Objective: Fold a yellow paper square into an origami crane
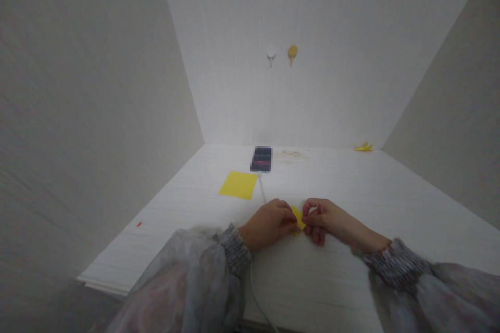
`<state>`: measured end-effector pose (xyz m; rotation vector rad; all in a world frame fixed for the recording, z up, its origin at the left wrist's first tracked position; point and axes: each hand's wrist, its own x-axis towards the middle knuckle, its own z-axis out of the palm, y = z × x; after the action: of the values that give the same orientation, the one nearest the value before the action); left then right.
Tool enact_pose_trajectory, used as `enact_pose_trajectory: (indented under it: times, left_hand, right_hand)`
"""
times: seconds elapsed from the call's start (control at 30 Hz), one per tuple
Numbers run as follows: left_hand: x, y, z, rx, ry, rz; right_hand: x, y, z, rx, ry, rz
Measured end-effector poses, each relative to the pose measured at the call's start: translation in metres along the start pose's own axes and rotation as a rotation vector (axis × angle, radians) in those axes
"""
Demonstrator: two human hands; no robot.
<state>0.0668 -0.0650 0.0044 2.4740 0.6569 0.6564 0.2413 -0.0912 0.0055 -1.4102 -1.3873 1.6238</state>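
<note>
Between my two hands is a small piece of folded yellow paper [299,217], held just above or on the white table. My left hand [273,223] is closed on its left side, with a ring on one finger. The thumb and fingertips of my right hand [318,218] pinch its right edge. The fingers cover much of the paper, so its full shape is hidden. A flat yellow square sheet [239,185] lies on the table beyond my left hand.
A phone [261,159] lies near the back wall, with a white cable [255,291] running toward me under my left arm. A folded yellow paper shape [364,146] sits in the back right corner. Two hooks [292,52] hang on the wall. A red scrap [139,224] lies left.
</note>
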Motion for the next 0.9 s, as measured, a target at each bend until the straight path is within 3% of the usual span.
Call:
enact_pose_trajectory:
  times: [0.1, 0.33, 0.57, 0.73, 0.9]
  left_hand:
    - [0.0, -0.001, -0.003, 0.015, -0.074, 0.042]
    - [-0.001, -0.004, -0.002, 0.031, -0.059, 0.019]
    - [-0.001, -0.005, 0.0, 0.043, -0.054, -0.014]
    - [-0.001, -0.002, 0.001, 0.081, -0.062, -0.063]
    - [0.0, 0.0, 0.001, 0.09, -0.06, -0.112]
  right_hand:
    - [0.0, 0.003, -0.001, -0.067, -0.019, 0.004]
    - [-0.007, 0.012, -0.012, -0.384, -0.036, -0.11]
    - [-0.014, 0.012, -0.021, -0.778, 0.091, -0.465]
    - [-0.016, 0.008, -0.016, -0.846, 0.068, -0.593]
    - [-0.011, 0.01, -0.012, -0.838, 0.073, -0.582]
